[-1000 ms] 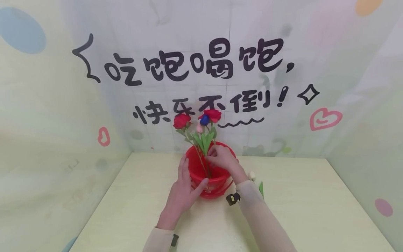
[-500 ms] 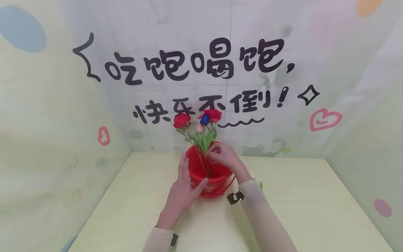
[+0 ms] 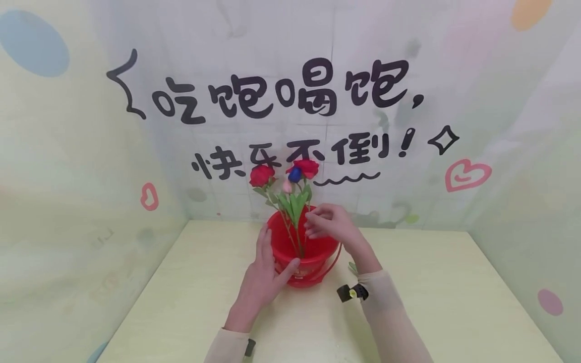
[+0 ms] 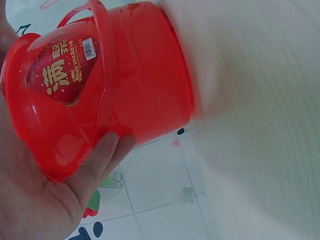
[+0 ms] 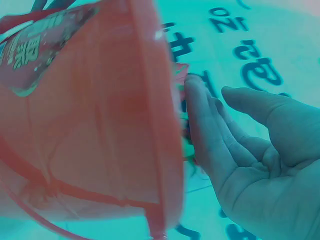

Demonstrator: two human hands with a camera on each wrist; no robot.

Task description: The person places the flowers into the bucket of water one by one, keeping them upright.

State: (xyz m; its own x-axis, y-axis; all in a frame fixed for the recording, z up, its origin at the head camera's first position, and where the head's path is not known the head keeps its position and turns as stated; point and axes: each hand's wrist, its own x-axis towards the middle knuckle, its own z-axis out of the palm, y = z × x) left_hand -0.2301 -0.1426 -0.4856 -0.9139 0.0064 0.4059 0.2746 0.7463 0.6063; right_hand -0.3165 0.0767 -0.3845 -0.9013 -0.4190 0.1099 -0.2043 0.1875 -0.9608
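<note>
A red plastic bucket (image 3: pixel 313 264) stands on the table, holding several artificial flowers. These include a left red rose (image 3: pixel 262 176), a right red rose (image 3: pixel 310 167), a blue bud (image 3: pixel 295 174) and a pink tulip (image 3: pixel 288 187) with green leaves. My left hand (image 3: pixel 260 282) holds the bucket's near left side, its thumb at the front rim and its fingers along the wall. Over the right part of the rim is my right hand (image 3: pixel 336 226), thumb and fingers apart with nothing between them, beside the stems. The right wrist view shows that gap plainly.
A green leaf (image 3: pixel 353 267) lies on the pale tabletop (image 3: pixel 431 292), partly hidden by the right forearm. The bucket's handle (image 3: pixel 335 259) hangs down its right side. A printed cloth backdrop (image 3: pixel 290 45) rises behind the table and on both sides.
My right hand has let go of the stems and drawn back to the right, fingers spreading. A white tulip head seen near the right wrist is now hidden. The left hand stays put.
</note>
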